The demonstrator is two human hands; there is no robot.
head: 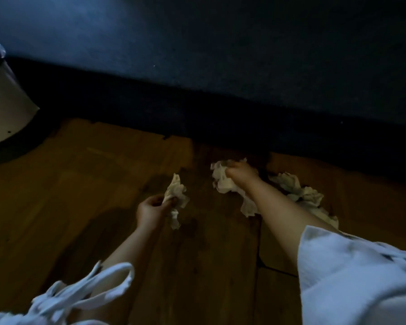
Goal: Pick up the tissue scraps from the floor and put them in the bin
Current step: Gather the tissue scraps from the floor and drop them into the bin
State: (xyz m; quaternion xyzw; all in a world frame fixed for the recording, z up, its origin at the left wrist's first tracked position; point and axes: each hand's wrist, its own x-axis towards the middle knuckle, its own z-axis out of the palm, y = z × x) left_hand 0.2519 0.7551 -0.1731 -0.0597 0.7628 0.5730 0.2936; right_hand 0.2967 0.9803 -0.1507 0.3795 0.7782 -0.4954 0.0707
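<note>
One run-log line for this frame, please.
left hand: holds small tissue scrap | right hand: grips larger tissue scrap | loose scraps: on floor, right of right hand | bin: far left, apart from hands

The bin (pixel 7 102) is set at the far left on the floor (pixel 80 184); tissue scraps (pixel 307 195) are heaped to the right.

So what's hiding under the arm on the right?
Crumpled tissue lies on the wooden floor beyond the right arm. The arm covers part of it, so how far it goes is hidden.
</note>
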